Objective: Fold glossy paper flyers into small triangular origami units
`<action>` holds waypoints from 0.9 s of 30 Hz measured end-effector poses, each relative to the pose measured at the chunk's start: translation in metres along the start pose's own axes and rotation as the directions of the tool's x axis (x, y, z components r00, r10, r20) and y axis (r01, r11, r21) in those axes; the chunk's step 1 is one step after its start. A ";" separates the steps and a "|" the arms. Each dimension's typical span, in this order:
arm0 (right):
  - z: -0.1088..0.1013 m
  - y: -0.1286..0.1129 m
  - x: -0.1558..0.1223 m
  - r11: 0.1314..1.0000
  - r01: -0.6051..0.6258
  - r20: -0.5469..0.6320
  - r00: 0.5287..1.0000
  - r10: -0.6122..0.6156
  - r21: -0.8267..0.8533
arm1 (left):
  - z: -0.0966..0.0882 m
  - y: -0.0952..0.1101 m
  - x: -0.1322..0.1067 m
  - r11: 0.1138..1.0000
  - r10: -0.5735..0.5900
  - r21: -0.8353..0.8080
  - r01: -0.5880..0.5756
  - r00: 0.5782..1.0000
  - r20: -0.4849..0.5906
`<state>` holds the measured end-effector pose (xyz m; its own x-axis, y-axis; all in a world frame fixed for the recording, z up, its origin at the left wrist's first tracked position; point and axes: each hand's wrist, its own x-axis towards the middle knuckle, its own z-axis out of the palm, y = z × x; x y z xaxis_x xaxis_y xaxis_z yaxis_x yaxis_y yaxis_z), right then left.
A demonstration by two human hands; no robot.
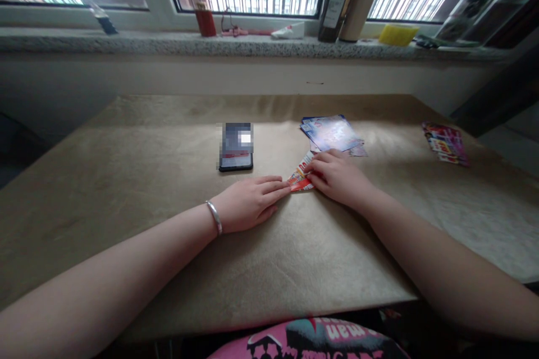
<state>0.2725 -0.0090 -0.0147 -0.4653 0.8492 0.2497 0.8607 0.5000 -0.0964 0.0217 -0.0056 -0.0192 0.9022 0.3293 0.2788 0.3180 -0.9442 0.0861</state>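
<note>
A small folded piece of red and white printed paper [299, 178] lies on the tan table [168, 207]. My left hand [248, 202] rests flat beside it, fingers stretched together, their tips touching the paper's left edge. My right hand [337, 176] lies over the paper's right side with its fingers curled and pressing down on it. A silver bangle [214, 216] circles my left wrist. Just behind my right hand sits a small stack of bluish printed sheets [330, 133].
A dark phone [236, 147] lies behind my left hand. More coloured sheets [445, 143] sit at the far right. The windowsill [168, 44] holds a red cup [206, 21], a dark jar [334, 8] and a yellow sponge [397, 34].
</note>
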 end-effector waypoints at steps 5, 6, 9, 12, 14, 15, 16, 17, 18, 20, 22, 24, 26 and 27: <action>0.000 -0.016 0.003 0.997 0.056 0.025 0.998 -0.057 0.046 | 0.000 -0.001 0.000 1.000 0.009 0.024 -0.009 1.000 0.017; 0.001 -0.018 0.003 0.997 0.053 0.031 0.998 -0.054 0.051 | 0.001 -0.001 0.000 1.000 0.007 0.028 -0.007 1.000 0.020; 0.004 -0.020 0.004 0.997 0.037 0.035 0.999 -0.039 0.072 | 0.002 -0.002 0.000 0.999 0.004 0.034 -0.005 1.000 0.025; 0.007 -0.018 0.005 0.994 0.031 0.038 0.999 -0.036 0.108 | 0.001 -0.002 0.000 0.999 0.011 0.035 -0.012 1.000 0.027; 0.008 -0.017 0.006 0.993 0.028 0.045 0.998 -0.034 0.115 | 0.001 -0.002 0.000 0.999 0.014 0.030 -0.015 0.999 0.029; 0.008 -0.017 0.006 0.994 0.025 0.047 0.998 -0.030 0.110 | 0.001 -0.002 0.000 1.000 0.015 0.025 -0.016 0.999 0.031; 0.008 -0.016 0.006 0.995 0.021 0.049 0.998 -0.027 0.100 | 0.000 -0.002 0.000 1.000 0.016 0.020 -0.017 0.999 0.032; 0.009 -0.016 0.007 0.996 0.019 0.052 0.998 -0.024 0.091 | 0.000 -0.003 0.000 1.000 0.016 0.017 -0.016 0.999 0.033; 0.009 -0.016 0.007 0.996 0.017 0.054 0.998 -0.022 0.083 | 0.000 -0.003 -0.001 1.000 0.015 0.014 -0.015 0.999 0.035; 0.010 -0.015 0.009 0.997 0.014 0.060 0.998 -0.018 0.076 | 0.000 -0.003 -0.001 1.000 0.017 0.011 -0.017 0.999 0.029; 0.011 -0.015 0.010 0.997 0.008 0.068 0.998 -0.013 0.070 | 0.000 -0.004 -0.001 1.000 0.023 0.013 -0.023 1.000 0.020; 0.011 -0.015 0.010 0.998 -0.001 0.073 0.997 -0.003 0.064 | 0.000 -0.003 0.000 0.999 0.030 0.020 -0.030 1.000 0.011; 0.011 -0.014 0.011 0.998 -0.011 0.077 0.997 0.007 0.059 | -0.001 -0.002 0.001 0.999 0.029 0.026 -0.029 1.000 0.005; 0.010 -0.014 0.011 0.998 -0.016 0.078 0.997 0.011 0.057 | -0.001 -0.002 0.001 0.999 0.027 0.027 -0.027 1.000 0.002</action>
<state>0.2531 -0.0047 -0.0206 -0.4701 0.8655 0.1729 0.8547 0.4953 -0.1555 0.0218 -0.0035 -0.0178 0.9111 0.3036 0.2787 0.3010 -0.9521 0.0531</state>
